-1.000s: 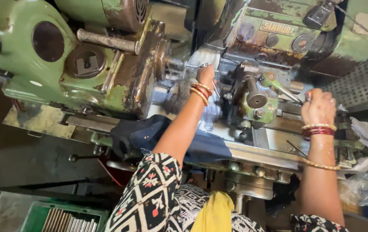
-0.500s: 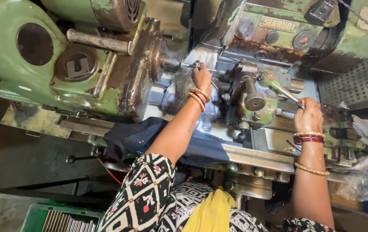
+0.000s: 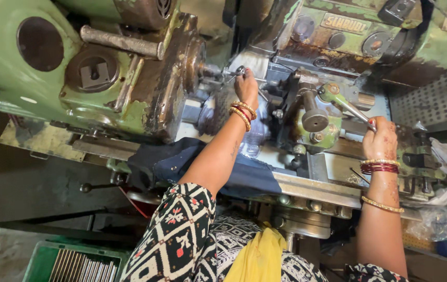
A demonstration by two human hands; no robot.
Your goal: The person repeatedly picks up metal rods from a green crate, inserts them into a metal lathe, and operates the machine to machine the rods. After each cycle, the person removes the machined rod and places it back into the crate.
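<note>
Up close in the head view, the left hand (image 3: 246, 86) reaches forward to the gap between the green headstock (image 3: 103, 68) and the tool block, its fingers pinched together on a thin metal piece (image 3: 232, 77) whose long axis runs left to right toward the spindle nose (image 3: 202, 65). That piece lies just ahead of the left hand, well apart from the right. The right hand (image 3: 381, 141) is closed around the end of a slanted lever (image 3: 350, 107) on the green turret (image 3: 315, 117), near the right edge of the lathe bed (image 3: 317, 183). A dark blue cloth (image 3: 176, 162) drapes over the bed's near edge. Below, at the floor's left corner, a green crate (image 3: 40, 261) holds metal rods (image 3: 82, 266).
</note>
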